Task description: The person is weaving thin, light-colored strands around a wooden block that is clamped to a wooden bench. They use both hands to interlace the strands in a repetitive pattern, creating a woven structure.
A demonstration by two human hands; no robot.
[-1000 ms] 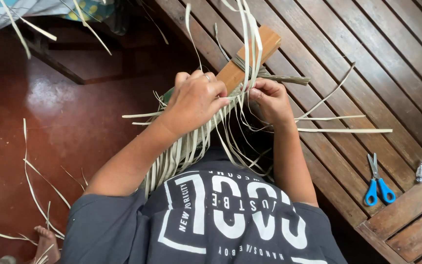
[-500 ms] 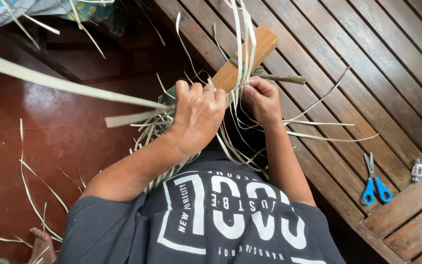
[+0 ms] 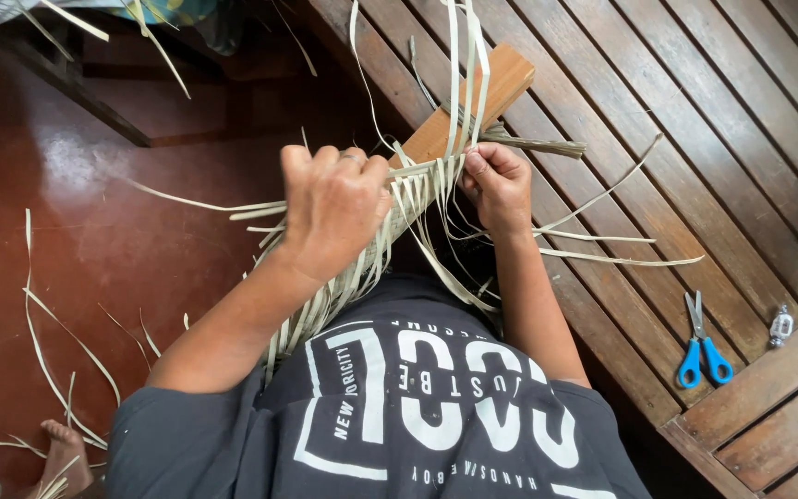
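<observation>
Weaving looks partly done: left hand [image 3: 332, 211] grips the plaited leaf strips [image 3: 362, 268] against the wooden block [image 3: 473, 102], right hand [image 3: 499, 185] fingers pinch one strand, and many loose ends above remain unwoven.

We see a wooden block [image 3: 496, 88], light brown and rectangular, tilted up and away over the slatted floor, its lower part hidden. Pale flat strips [image 3: 417, 189] are woven around that lower part in a tight band. Loose ends rise past the block's top, fan out sideways, and hang in a bunch toward the person's chest.
</observation>
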